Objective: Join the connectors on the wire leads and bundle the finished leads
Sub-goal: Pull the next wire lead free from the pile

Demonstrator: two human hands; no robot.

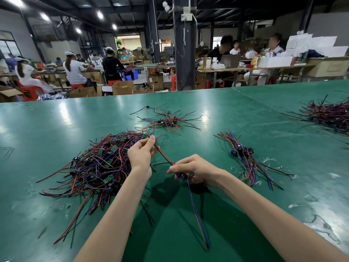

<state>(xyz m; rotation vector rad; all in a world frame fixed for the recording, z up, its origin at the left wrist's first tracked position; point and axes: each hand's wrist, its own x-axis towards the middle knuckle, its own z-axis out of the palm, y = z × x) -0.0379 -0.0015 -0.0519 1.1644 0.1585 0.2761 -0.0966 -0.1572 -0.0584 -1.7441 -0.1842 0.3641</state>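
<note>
Your left hand pinches a red-and-black lead that runs taut down to your right hand, whose grip is closed on a dark connector with blue wires hanging below it toward you. The big tangle lies on the green worktop just left of your left grip. A small bundle sits right of your right grip, with a loose scatter beyond both hands.

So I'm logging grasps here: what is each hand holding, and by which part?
The left hand pinches a red-and-black wire lead near its far end. The right hand grips the lead's dark connector, with blue wires trailing below.
</note>
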